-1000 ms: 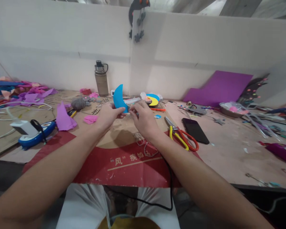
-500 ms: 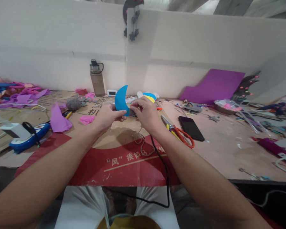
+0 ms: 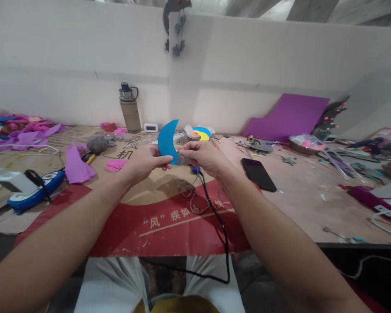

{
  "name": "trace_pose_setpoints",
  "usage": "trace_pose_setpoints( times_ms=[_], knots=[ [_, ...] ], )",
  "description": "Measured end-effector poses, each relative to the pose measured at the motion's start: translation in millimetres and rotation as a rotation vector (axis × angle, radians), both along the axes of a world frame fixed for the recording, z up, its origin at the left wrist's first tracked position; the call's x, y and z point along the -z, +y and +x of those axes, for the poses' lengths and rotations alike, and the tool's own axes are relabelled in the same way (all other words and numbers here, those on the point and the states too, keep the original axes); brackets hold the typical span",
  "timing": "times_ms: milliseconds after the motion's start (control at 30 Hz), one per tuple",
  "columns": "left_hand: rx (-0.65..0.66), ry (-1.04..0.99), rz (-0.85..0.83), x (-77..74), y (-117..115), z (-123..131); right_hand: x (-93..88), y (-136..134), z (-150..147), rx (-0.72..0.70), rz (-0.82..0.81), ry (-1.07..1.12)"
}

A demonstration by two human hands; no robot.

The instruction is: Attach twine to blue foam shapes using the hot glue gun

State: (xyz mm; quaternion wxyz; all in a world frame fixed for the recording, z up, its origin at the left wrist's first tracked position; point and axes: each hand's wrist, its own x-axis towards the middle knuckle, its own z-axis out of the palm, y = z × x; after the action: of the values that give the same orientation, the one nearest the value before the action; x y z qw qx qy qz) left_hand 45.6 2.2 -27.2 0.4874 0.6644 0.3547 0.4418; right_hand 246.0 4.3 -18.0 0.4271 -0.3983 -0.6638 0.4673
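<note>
A blue crescent-shaped cutout (image 3: 166, 138) is held up over the table, pinched at its lower left edge by my left hand (image 3: 148, 161). My right hand (image 3: 203, 155) grips a small grey piece (image 3: 183, 160) between thumb and fingers. That piece meets the lower tip of the crescent; whether the two are joined I cannot tell. Below my right hand shows the blue end (image 3: 196, 170) of a black cable (image 3: 220, 219). Loose thin grey string (image 3: 195, 202) lies under my hands. Behind them rests a blue and yellow cutout (image 3: 202, 134).
A black phone (image 3: 259, 174) lies right of my right forearm, which mostly hides red-handled scissors. At the back stand a water bottle (image 3: 130, 114) and a small white clock (image 3: 150, 128). Grey yarn (image 3: 97, 144) and purple scraps (image 3: 78, 165) lie left. A purple sheet (image 3: 286, 117) leans on the wall.
My right hand has moved slightly right and down, so more of the grey piece shows. The crescent leans further right. My right forearm now covers most of the scissors.
</note>
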Motion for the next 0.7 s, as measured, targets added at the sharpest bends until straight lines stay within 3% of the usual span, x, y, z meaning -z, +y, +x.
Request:
trace_pose_setpoints(
  times_ms=[133,233,533,633,700],
  knots=[
    [0.073,-0.128,-0.117,-0.9,-3.8,3.7,-0.7,-0.9,-0.1,-0.193,-0.171,0.225],
    [0.114,-0.296,-0.258,-2.5,-7.1,7.2,0.4,-2.6,-4.2,-0.255,-0.189,0.359],
    [0.007,-0.546,-0.517,-9.8,-10.2,10.4,7.7,-9.8,-22.5,-0.073,0.194,0.323],
    [-0.003,-0.465,-0.473,-8.4,-11.9,11.7,10.8,-6.3,-23.8,0.026,0.190,0.353],
    [-0.088,-0.312,-0.368,-5.0,-10.6,10.8,13.0,-3.3,-22.8,0.110,0.154,0.372]
  ],
)
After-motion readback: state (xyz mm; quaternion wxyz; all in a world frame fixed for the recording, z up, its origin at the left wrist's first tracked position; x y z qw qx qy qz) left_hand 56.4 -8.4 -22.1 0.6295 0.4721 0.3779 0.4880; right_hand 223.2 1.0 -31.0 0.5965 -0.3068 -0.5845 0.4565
